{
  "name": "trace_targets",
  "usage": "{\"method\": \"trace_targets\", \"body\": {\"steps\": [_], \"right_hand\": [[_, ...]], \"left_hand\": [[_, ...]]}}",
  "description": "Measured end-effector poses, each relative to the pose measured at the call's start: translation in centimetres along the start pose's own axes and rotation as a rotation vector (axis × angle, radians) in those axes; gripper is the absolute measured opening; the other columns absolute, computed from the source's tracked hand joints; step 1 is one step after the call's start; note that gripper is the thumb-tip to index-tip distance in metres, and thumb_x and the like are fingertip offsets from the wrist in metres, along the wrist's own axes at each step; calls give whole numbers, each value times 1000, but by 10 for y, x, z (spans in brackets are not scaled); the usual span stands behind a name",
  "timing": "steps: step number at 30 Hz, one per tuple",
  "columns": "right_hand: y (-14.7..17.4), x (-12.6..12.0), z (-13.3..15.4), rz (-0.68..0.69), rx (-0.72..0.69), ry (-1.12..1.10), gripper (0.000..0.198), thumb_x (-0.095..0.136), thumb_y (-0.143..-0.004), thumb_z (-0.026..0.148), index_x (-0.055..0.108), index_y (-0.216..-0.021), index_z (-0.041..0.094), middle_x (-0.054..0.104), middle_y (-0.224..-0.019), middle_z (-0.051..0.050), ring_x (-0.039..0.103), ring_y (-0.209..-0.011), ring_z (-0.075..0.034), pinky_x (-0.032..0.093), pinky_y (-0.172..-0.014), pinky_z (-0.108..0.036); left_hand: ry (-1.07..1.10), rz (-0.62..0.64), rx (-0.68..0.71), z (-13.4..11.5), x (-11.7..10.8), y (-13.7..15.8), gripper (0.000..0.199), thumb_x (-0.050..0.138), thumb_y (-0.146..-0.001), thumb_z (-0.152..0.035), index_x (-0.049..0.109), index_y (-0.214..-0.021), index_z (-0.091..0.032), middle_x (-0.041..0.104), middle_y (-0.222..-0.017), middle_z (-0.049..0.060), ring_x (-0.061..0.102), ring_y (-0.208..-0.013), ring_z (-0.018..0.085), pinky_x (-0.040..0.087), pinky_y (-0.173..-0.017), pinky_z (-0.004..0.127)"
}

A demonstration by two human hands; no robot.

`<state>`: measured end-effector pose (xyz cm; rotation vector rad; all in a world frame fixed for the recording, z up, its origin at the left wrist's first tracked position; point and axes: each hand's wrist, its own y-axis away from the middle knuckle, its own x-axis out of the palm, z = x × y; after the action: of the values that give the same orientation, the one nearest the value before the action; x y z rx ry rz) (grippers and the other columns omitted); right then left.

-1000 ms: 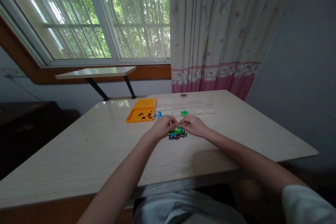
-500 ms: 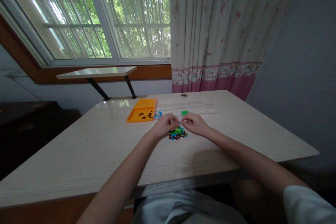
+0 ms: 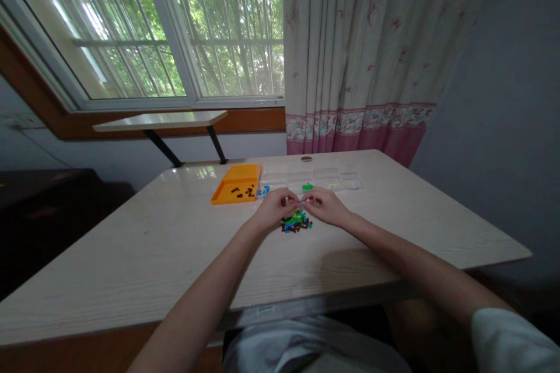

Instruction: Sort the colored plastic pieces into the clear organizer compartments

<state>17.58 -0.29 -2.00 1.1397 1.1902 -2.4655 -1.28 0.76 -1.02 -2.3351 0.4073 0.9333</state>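
My left hand point(image 3: 280, 205) and my right hand point(image 3: 322, 206) meet fingertip to fingertip above the table, both closed in a pinch. Between the fingertips shows a small blue plastic piece point(image 3: 300, 202), too tiny for its shape to be made out. Just below the hands lies a loose pile of small plastic pieces point(image 3: 296, 222) in green, blue and dark brown. Behind my right hand, green pieces point(image 3: 307, 187) sit in a clear compartment. Blue pieces point(image 3: 263, 191) lie in another, beyond my left hand.
An open orange tray point(image 3: 219, 196) with several dark brown pieces point(image 3: 243, 192) stands to the left. Clear lidded boxes point(image 3: 354, 185) line up to its right, some with pale pieces. A brown oval point(image 3: 307, 158) marks the table's back edge. A raised shelf point(image 3: 161, 121) stands back left.
The fingertips have shifted very slightly, and the blue piece shows a little more plainly between them. The pile, tray and boxes stay as they were.
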Motion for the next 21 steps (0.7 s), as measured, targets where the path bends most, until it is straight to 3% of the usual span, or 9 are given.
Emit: {"method": "trace_targets", "body": {"steps": [4,11,21], "right_hand": [[-1,-9,0,56,14,55,16,51,-81,28,61,-82,16,53,-67,0,46,-60,-9,32,-57,-20],[0,-23,-10,484,106,-73,32,64,-66,45,62,-68,14,47,-54,4,43,-50,-7,26,-47,-17],[1,-17,-15,543,156,-338,28,67,-65,37,65,-78,13,50,-58,3,43,-55,-7,31,-50,-17]], "left_hand": [[-63,-101,40,0,-3,1,13,56,-75,-25,63,-78,-14,57,-68,0,45,-55,8,36,-54,19],[-208,-307,95,-5,-11,3,15,53,-78,-28,63,-79,-17,55,-66,0,46,-58,9,37,-56,20],[-183,-404,110,-9,-13,5,18,51,-80,-30,62,-82,-17,54,-65,0,47,-56,8,38,-57,19]]}}
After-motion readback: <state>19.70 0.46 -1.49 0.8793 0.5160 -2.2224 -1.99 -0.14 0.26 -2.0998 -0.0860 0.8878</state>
